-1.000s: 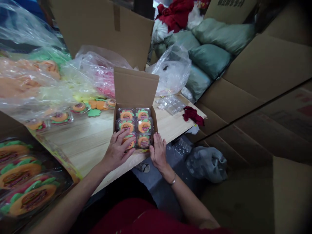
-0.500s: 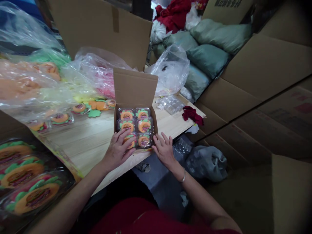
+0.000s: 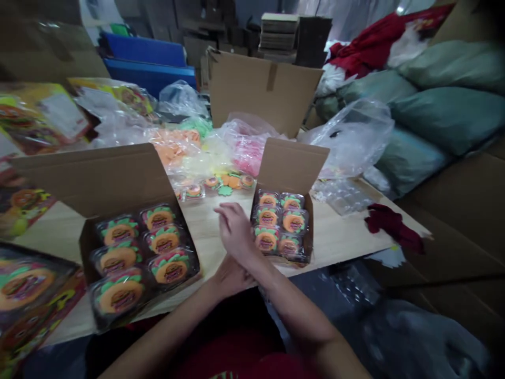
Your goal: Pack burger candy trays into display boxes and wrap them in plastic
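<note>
A small open cardboard box [image 3: 292, 160] stands on the wooden table [image 3: 347, 237], filled with several clear packs of orange and green flower-shaped pieces. My right hand [image 3: 234, 230] hovers just left of that box, fingers loosely spread and holding nothing. My right forearm crosses over my left hand [image 3: 228, 275], which lies at the table's near edge with its fingers hidden. A second open box [image 3: 100, 181] with the same kind of packs stands to the left.
Clear bags of orange, yellow and pink pieces [image 3: 205, 150] lie behind the boxes, with loose packs [image 3: 215, 184] in front of them. A big carton [image 3: 262, 92] stands at the back. Empty clear trays [image 3: 343, 195] and a red cloth [image 3: 389, 223] lie at the right.
The view has swung left and up, bringing the second box into sight. Both hands have left the small box; my right hand moved left across my left hand.
</note>
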`<move>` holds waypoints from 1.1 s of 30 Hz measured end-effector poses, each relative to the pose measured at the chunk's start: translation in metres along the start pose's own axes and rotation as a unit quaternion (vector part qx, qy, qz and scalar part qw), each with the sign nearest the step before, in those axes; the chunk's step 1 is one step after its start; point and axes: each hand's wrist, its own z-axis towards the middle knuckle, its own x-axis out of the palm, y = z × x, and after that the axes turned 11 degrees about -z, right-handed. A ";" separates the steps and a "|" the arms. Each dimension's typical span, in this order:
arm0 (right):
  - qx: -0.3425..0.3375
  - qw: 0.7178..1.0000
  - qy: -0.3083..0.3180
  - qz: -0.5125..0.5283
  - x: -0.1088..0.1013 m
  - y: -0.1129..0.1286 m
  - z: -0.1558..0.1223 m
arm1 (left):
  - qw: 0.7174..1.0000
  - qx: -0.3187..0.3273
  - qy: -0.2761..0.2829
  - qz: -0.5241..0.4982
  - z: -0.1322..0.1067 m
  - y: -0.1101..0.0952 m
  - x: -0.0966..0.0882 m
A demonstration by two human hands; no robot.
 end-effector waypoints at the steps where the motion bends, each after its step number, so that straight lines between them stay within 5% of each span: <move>1: 0.003 0.998 0.056 -0.012 0.029 0.008 0.026 | 1.000 -0.004 0.018 0.014 -0.018 0.000 -0.002; 4: 0.027 0.973 0.205 -0.102 0.103 0.009 0.084 | 0.993 -0.036 0.091 0.063 -0.070 0.004 -0.011; 7: 0.019 0.965 0.232 -0.119 0.141 -0.004 0.102 | 0.986 -0.068 0.130 0.078 -0.098 0.009 -0.022; 16: 0.041 0.959 0.228 -0.164 0.140 -0.001 0.089 | 0.987 -0.075 0.139 -0.005 -0.105 0.018 -0.028; 19: 0.033 0.946 0.280 -0.160 0.135 -0.005 0.090 | 0.983 -0.142 0.075 -0.087 -0.106 0.025 -0.019; 21: 0.048 0.934 0.313 -0.168 0.128 -0.009 0.078 | 0.960 -0.225 -0.012 -0.168 -0.100 0.028 -0.012; 24: 0.059 0.924 0.337 -0.171 0.105 -0.012 0.040 | 0.881 -0.335 -0.163 -0.292 -0.079 0.025 -0.004; 28: 0.071 0.957 0.252 -0.123 0.048 -0.001 -0.020 | 0.796 -0.340 -0.295 -0.405 -0.051 0.003 -0.004; 30: 0.085 0.974 0.182 -0.102 0.008 0.009 -0.042 | 0.793 -0.299 -0.347 -0.402 -0.044 -0.016 -0.006; 33: 0.051 0.990 0.119 -0.057 -0.063 0.012 -0.059 | 0.832 -0.193 -0.373 -0.363 -0.034 -0.046 -0.010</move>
